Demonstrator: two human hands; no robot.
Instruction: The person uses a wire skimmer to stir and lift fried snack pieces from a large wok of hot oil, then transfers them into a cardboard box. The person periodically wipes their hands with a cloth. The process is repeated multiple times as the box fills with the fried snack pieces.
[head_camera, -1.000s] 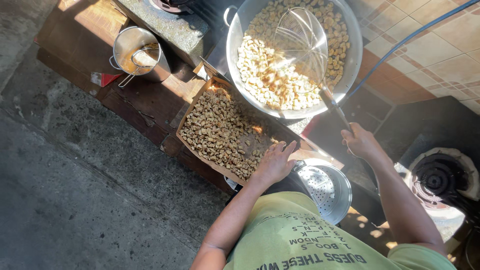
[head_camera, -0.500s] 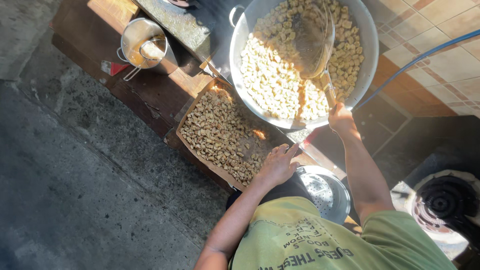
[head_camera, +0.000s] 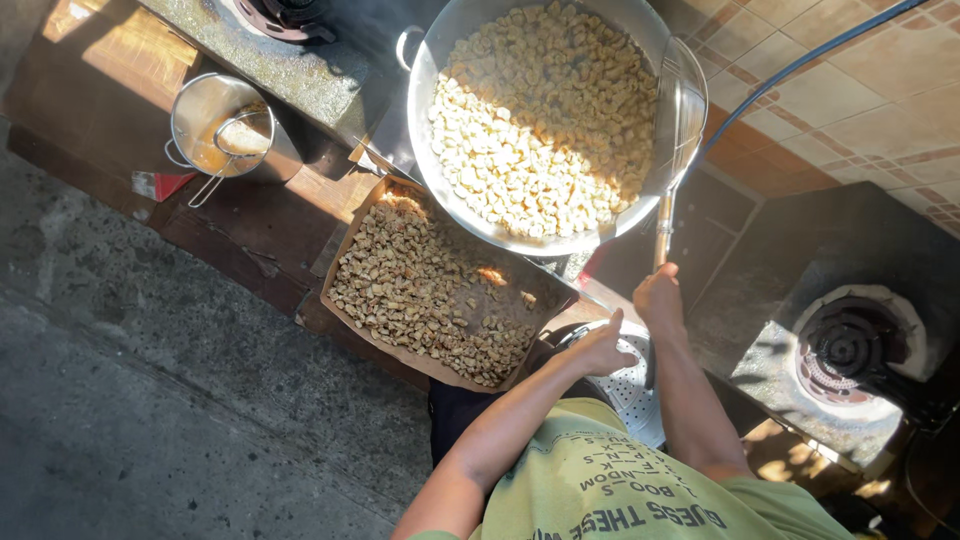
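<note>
A big steel wok (head_camera: 430, 130) full of pale frying pieces (head_camera: 545, 120) sits at the top centre. My right hand (head_camera: 660, 295) is shut on the long handle of a wire skimmer (head_camera: 685, 100), which stands on edge against the wok's right rim. My left hand (head_camera: 600, 345) rests, fingers apart and thumb raised, at the rim of a perforated metal colander (head_camera: 635, 395) just below the wok. Left of that hand lies a cardboard tray (head_camera: 345, 250) holding browned fried pieces (head_camera: 420, 285).
A steel pot (head_camera: 200, 115) with a small strainer in it stands on the wooden ledge at upper left. An unlit gas burner (head_camera: 845, 350) is at the right. A blue hose (head_camera: 800, 65) crosses the tiled wall. Grey concrete floor (head_camera: 150, 400) fills the left.
The skimmer has swung from the middle of the wok to its right rim. My left hand has moved off the cardboard tray's edge to the colander.
</note>
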